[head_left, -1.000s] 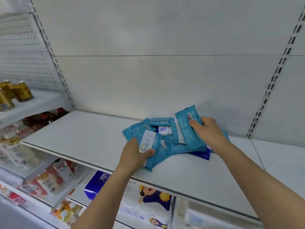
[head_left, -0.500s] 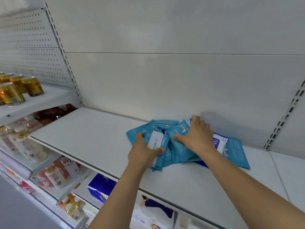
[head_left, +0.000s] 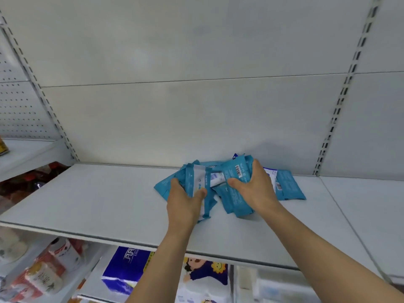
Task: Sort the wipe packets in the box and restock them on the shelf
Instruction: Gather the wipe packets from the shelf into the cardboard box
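The loose heap of teal plastic wipe packets (head_left: 231,184) lies far back on the white metal shelf (head_left: 98,197), long axes splayed unevenly. The left hand (head_left: 185,200) grips its left packets, the right hand (head_left: 253,189) clasps the barcoded middle ones; one packet (head_left: 286,184) lies free further right, nearer the right hand.

hands (head_left: 218,193) gathered wipe packets (head_left: 236,193) | pile bunched tighter

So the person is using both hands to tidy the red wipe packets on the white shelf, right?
Not quite: the wipe packets are blue, not red, as the head view shows. The rest holds: the left hand and the right hand are both on the packets, which lie in a loose heap on the white shelf.
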The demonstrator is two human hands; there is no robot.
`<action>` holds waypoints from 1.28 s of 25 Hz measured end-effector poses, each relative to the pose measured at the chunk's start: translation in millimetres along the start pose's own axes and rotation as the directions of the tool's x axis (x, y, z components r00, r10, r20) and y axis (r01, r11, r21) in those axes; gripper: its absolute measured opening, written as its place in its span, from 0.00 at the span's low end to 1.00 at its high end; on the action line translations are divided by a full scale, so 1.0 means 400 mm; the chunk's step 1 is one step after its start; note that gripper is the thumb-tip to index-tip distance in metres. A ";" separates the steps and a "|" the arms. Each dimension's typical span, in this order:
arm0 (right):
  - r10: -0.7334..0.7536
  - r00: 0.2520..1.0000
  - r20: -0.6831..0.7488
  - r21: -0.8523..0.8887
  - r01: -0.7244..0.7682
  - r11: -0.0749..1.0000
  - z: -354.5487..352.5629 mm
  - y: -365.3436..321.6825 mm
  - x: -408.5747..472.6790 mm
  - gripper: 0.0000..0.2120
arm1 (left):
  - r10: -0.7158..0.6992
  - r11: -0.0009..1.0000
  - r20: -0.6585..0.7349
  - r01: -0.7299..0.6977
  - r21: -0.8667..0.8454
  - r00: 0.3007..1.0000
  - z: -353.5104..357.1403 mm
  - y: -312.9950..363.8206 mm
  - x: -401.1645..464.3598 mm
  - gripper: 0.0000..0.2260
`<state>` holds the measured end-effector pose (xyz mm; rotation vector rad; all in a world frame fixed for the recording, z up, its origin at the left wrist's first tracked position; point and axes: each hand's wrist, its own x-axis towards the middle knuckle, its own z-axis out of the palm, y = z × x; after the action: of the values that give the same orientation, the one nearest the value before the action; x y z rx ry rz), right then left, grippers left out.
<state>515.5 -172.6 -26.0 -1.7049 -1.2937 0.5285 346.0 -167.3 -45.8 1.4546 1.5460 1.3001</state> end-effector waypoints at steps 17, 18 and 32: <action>-0.079 0.853 -0.516 -0.224 -0.045 0.974 -0.463 0.084 -0.496 0.20 | 0.500 0.860 0.453 -0.486 -0.157 0.738 0.162 0.232 -0.385 0.19; -0.073 0.837 -0.542 -0.227 -0.062 0.972 -0.507 0.103 -0.530 0.20 | 0.515 0.851 0.476 -0.492 -0.184 0.713 0.189 0.253 -0.428 0.18; 0.029 0.720 -0.693 -0.323 -0.346 0.881 -1.241 0.488 -1.170 0.22 | 0.619 0.778 0.692 -0.414 -0.473 0.372 0.653 0.464 -1.337 0.20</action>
<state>831.5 -807.8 -26.1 -2.1370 -0.7137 -0.3094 746.7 -644.7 -42.7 2.0690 0.2625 0.7824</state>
